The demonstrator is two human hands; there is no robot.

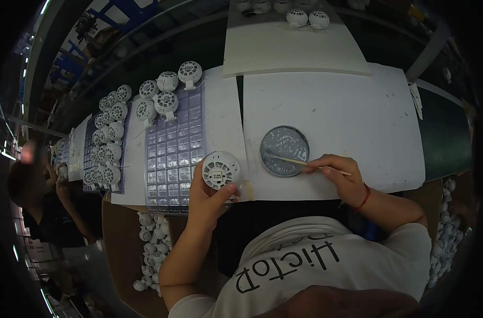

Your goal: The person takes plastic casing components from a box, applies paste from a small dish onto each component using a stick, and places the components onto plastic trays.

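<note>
My left hand [212, 193] is closed round a white round part [220, 169], whose slotted face with a small square in it points up. To its right, a round shallow dish [285, 143] of grey paste lies on the white sheet. Between the fingers of my right hand [337, 172] is a thin brush [294, 161], its tip in the paste. The hand is at the dish's right edge.
Purple-blue plastic trays [172, 143] with similar white parts [166, 102] stand to the left. A pale board [294, 53] lies at the back. Boxes of white parts [154, 244] sit below the table edge. A co-worker [56, 206] is at the far left.
</note>
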